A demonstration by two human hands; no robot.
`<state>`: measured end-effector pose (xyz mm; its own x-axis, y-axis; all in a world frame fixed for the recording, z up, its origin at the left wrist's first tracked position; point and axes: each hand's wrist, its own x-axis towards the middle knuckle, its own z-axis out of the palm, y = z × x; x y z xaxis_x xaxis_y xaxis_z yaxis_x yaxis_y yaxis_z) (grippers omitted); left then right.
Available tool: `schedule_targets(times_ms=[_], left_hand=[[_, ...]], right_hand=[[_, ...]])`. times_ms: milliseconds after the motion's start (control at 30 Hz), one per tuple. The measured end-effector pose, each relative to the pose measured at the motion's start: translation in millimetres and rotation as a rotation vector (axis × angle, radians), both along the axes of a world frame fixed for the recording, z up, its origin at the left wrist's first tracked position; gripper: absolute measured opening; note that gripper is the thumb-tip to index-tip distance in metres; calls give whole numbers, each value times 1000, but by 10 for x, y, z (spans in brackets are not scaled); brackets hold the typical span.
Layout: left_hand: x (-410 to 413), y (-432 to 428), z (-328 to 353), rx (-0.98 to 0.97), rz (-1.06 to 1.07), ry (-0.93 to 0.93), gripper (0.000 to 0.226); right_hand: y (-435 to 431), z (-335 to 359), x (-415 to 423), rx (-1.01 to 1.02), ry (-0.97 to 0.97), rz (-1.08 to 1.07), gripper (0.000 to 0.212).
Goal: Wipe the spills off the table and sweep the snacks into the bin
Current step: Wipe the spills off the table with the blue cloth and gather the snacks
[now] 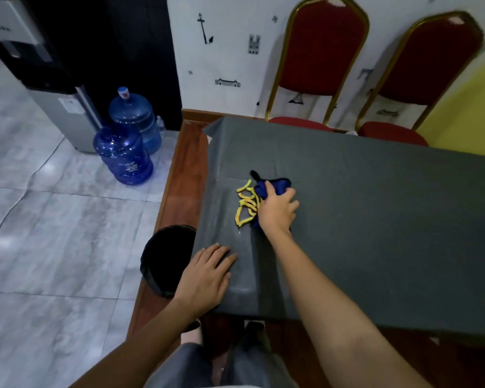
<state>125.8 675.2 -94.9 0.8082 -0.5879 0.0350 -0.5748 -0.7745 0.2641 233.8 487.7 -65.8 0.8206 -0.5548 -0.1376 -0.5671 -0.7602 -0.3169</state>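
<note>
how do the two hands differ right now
The left hand lies flat, fingers straight, holding nothing; the right hand grips a crumpled blue cloth. The left hand sits at the grey-covered table's near corner; the right hand is farther in, beside the yellow snack sticks. Both rest on the table.

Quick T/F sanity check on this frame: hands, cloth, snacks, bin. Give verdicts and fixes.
1. The right hand grips the blue cloth. True.
2. The snacks lie right of the cloth. False: they lie left of it, on the bin's side.
3. The left hand rests flat on the table. True.
4. The bin stands on the table. False: it stands on the floor by the table's left edge.
</note>
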Motion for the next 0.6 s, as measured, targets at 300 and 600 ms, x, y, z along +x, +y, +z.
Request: schedule_targets(times_ms=[300,600], left_hand=[[-211,404,-10,-38,87,113,50],[-382,512,-120,-118,105,155,55]], right_hand=[[-116,152,-1309,-30,-136,247,52],[112,84,-1739,-137,-24,117,51]])
